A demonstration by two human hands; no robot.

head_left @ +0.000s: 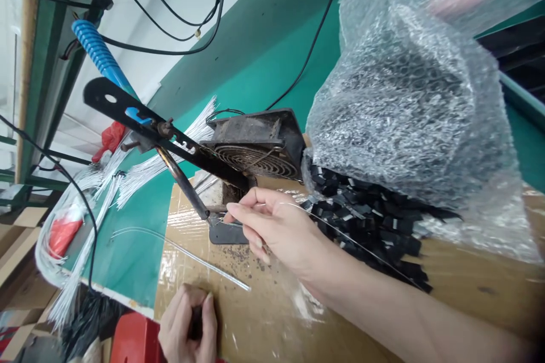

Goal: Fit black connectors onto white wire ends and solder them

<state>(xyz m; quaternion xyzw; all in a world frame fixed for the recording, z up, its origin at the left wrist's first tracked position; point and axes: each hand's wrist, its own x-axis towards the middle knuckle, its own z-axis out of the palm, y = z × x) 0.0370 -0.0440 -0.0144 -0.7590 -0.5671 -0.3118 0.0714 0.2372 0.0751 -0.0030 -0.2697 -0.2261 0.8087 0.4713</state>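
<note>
Head view: right hand (279, 227) reaches in from lower right, fingers (244, 212) pinched together on a thin wire (340, 233) that trails back along the forearm. The pinched end sits right at the soldering iron tip (207, 216), over a small dark metal plate (227, 233) on the cardboard-covered bench (340, 317). The iron (128, 102) (blue ribbed handle, upper left) is clamped in a black slotted bracket (170, 139) and slants down to the plate.

Left hand (189, 323) at the bottom edge, fingers curled shut around a small dark part (196, 320); can't tell what it is. A clear thin tube (183, 249) lies on the bench between the two hands, touching neither.

Behind the plate: a grimy square fan (255, 144). Right of it, a bubble-wrap bag (417, 96) spilling small black parts (374, 227) onto the bench, just beside the right wrist. Bundles of white wires (140, 173) on the green mat (128, 221), left.
</note>
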